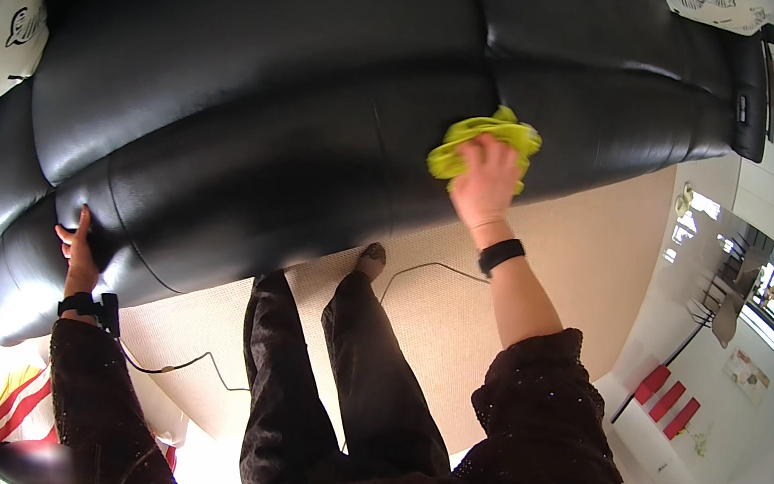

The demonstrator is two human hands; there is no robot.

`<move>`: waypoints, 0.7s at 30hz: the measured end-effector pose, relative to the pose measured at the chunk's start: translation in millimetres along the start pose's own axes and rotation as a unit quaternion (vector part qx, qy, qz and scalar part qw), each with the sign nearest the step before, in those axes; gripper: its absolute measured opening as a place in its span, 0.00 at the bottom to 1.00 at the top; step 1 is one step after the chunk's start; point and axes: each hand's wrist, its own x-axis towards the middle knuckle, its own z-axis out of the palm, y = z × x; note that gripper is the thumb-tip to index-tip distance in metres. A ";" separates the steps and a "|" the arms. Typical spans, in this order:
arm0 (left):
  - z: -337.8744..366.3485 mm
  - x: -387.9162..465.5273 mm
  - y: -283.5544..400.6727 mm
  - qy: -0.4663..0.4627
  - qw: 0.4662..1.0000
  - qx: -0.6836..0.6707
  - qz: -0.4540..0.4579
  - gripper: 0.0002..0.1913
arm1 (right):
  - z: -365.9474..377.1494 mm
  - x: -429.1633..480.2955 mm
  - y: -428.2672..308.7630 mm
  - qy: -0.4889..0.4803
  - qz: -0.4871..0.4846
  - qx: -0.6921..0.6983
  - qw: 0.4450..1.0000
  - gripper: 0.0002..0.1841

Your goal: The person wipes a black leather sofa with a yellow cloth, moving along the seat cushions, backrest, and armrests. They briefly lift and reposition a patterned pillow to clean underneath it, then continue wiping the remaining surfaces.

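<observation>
A black leather sofa (261, 123) spans the view in front of me. My right hand (484, 181), with a black band on its wrist, grips a crumpled yellow-green cloth (458, 135) against the front part of the seat, near a seam. Farther left, my left hand (80, 250) rests on the sofa's front edge, fingers spread and holding nothing. A black strap with a small device (106, 313) is around the left wrist.
Zebra-print cushions (4, 44) lie at the sofa's left and far right. A beige rug (570, 233) is under my feet, with a thin dark cable (185, 364) across it. Red-and-white striped fabric (15, 411) is at lower left. Chairs (715, 305) stand in the room at right.
</observation>
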 end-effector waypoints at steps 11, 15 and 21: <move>-24.2 39.9 -17.8 -0.244 0.959 -0.051 0.132 0.60 | 15.3 -125.7 -83.3 -0.134 -0.084 0.398 0.904 0.19; -29.3 29.0 -7.0 -0.270 0.953 -0.082 0.111 0.60 | -17.1 -83.2 27.4 0.062 0.009 0.291 0.955 0.18; -25.0 -24.0 27.2 -0.236 0.941 -0.241 0.004 0.60 | -19.7 28.7 226.8 0.161 0.173 0.034 0.971 0.20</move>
